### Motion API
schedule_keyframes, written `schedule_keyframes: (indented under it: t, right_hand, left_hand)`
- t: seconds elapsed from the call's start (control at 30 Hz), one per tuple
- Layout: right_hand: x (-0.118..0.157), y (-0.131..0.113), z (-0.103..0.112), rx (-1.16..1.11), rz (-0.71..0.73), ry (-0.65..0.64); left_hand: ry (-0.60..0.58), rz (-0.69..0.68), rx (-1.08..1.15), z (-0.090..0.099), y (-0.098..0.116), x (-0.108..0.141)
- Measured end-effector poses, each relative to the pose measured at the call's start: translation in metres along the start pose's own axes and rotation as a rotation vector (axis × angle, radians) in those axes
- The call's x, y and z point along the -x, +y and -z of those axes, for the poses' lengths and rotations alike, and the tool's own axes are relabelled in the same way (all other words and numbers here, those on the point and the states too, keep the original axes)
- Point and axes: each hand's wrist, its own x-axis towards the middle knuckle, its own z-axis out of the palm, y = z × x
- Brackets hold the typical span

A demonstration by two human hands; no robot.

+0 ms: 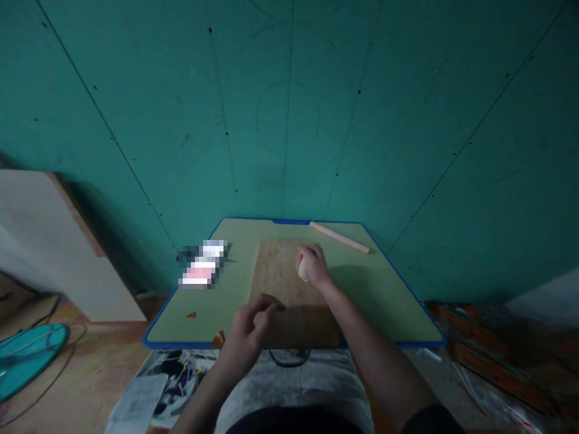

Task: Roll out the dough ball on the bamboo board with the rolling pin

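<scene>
My right hand (314, 264) is wrapped round a pale, rounded lump of dough (303, 270) over the far right part of a wooden cutting board (275, 271). Fingers hide much of the lump. Near the board's front left edge, my left hand (257, 316) has bent fingers with the thumb apart, and nothing shows in it. A wooden rolling pin (339, 237) lies at the table's back right, beyond my right hand.
The board rests on a small pale green table (380, 301) with a blue rim, against a green wall (289, 120). A blurred-out phone-like object (203, 265) is at the left edge. Small orange scraps (219, 339) lie at the front left.
</scene>
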Motion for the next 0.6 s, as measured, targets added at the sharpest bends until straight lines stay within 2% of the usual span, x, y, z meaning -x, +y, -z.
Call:
schedule_keyframes:
  t: [0.07,0.13,0.2,0.3,0.43,0.53,0.6]
  right_hand:
    - [0.003,0.0,-0.008,-0.007,0.009,-0.026]
    - [0.007,-0.001,-0.011,0.018,0.04,-0.073]
    - [0.012,-0.004,-0.007,0.135,0.118,-0.142]
    - [0.02,-0.006,0.005,0.435,0.276,-0.254]
    - [0.037,-0.005,0.012,0.639,0.29,-0.321]
    - [0.046,-0.002,0.011,0.488,0.229,-0.265]
    - [0.046,-0.003,0.013,0.17,0.075,-0.142]
  left_hand:
    - [-0.073,-0.072,-0.13,-0.001,0.002,0.008]
    - [-0.089,-0.1,-0.18,0.0,0.003,0.012]
    - [-0.053,-0.094,-0.18,0.003,0.001,0.012]
    - [-0.004,-0.07,-0.158,0.008,-0.004,0.012]
    - [0.028,-0.064,-0.093,0.007,-0.008,0.014]
    - [0.05,-0.058,-0.018,0.003,-0.008,0.012]
    - [0.084,-0.053,0.057,0.0,-0.007,0.008]
